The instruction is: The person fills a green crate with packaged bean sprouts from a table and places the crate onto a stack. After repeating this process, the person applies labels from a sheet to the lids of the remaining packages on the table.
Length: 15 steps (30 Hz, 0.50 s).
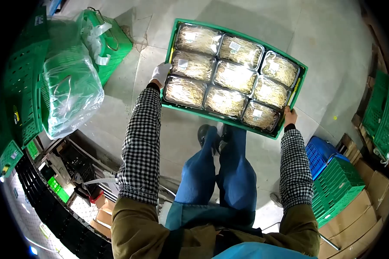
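Note:
A green plastic crate (222,117) is held out in front of me above the floor, tilted a little in view. Inside it, film-covered packs (234,77) of pale, thin, stringy produce, like sprouts, lie in rows of three, several with white labels. My left hand (161,74), in a white glove, grips the crate's left side. My right hand (290,116), with no glove showing, is closed on the right side near the lower corner. The fingers of both hands are partly hidden by the crate wall.
Green crates (112,52) stand on the left, with clear plastic wrap (71,97) over some. At the right are a blue crate (319,155), a green crate (337,187) and cardboard boxes (354,224). A wooden pallet (364,103) lines the far right.

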Available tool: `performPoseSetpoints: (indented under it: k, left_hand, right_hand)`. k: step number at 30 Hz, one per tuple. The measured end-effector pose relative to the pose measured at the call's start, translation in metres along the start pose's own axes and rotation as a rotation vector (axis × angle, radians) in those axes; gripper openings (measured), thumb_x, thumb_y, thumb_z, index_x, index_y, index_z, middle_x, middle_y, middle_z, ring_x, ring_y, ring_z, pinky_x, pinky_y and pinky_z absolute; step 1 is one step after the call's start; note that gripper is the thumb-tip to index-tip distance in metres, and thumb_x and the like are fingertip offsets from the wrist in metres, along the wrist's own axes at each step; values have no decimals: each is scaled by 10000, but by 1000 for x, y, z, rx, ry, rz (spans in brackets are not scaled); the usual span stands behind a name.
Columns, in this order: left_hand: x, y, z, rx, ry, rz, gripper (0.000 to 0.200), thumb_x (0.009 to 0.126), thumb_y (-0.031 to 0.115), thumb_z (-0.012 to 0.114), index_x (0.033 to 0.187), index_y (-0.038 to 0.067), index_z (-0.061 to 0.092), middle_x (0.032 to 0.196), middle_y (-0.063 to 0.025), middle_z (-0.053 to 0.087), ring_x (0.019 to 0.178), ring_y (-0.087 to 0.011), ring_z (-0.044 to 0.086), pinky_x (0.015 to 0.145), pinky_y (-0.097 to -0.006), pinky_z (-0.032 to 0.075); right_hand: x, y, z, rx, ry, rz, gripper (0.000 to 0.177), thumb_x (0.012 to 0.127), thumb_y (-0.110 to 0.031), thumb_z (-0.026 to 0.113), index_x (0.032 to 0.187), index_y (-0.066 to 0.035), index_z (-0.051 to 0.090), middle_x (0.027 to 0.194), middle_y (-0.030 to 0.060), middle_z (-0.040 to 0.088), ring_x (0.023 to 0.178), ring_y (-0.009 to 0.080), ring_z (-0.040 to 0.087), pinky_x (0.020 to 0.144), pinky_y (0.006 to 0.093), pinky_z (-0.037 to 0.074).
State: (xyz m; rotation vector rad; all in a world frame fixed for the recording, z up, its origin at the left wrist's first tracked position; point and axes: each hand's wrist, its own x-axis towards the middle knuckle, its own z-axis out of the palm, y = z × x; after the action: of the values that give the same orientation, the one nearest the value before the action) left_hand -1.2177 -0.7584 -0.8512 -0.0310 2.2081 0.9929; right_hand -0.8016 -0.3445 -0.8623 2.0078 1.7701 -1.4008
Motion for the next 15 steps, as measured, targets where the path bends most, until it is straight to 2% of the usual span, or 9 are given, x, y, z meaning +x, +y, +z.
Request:
performPoseSetpoints:
  k: [2,5,6,8,9,10,12,13,15]
  left_hand:
    - [-5,-15,2,-166,-2,61,456,815,341,547,1096,-18,564,1001,-175,618,888,-295,582,778,-351,443]
    - [-42,-5,2,557,311,116,578,830,370,546,1216,-52,461,1053,-214,599,973,-349,569,869,-345,451]
    - [-61,-8,4,506,363,77,574,820,326,554,1239,-52,447,1078,-222,591,971,-358,570,868,-363,457]
    - [-107,-54,9,667,256,654,432,748,252,610,1074,-26,550,862,-183,622,773,-369,592,696,-418,493]
    - [-148,-41,28,638,296,551,326,713,227,598,945,-1,577,785,-159,597,714,-327,583,644,-399,485]
    - [-194,-18,45,607,337,448,225,678,201,587,816,25,603,708,-136,572,655,-285,574,592,-380,477]
    - [-291,35,56,792,247,341,159,660,172,569,715,39,639,651,-131,565,634,-251,581,577,-347,479]
    - [-341,89,28,388,68,147,161,712,170,544,762,36,617,646,-104,570,604,-231,581,532,-349,453]
    - [-425,142,-3,-386,-127,-265,183,801,183,526,875,33,601,701,-47,594,630,-150,578,505,-315,438]
  right_hand:
    - [-5,10,6,209,40,-50,198,928,-155,491,1023,19,501,865,57,486,766,207,451,793,398,425]
    - [-23,17,-19,-420,78,-252,445,869,-199,534,1200,83,440,1198,218,506,1117,345,475,944,378,390]
    - [-37,27,-27,-483,157,-397,433,861,-181,504,1184,100,442,1209,249,492,1126,366,466,950,397,383]
    - [-65,30,-50,-740,66,-426,411,870,-185,481,1169,97,474,1192,257,510,1115,359,482,977,382,369]
    - [-95,13,-57,-808,24,-318,393,873,-195,479,1162,70,499,1181,241,527,1109,339,496,982,374,367]
    - [-120,-8,-63,-1507,-297,-480,376,875,-203,471,1164,34,515,1166,215,545,1084,317,515,974,363,376]
    - [-170,-17,-66,-1633,-335,-732,462,832,-342,548,1138,4,528,1089,169,586,1025,288,538,946,360,389]
    - [-163,10,-63,-1540,-323,-840,488,803,-403,587,1101,-21,534,1092,161,585,1011,290,540,913,398,409]
    - [-198,-31,-49,-649,-650,-249,265,859,-286,555,968,-45,560,863,129,635,673,226,637,546,363,514]
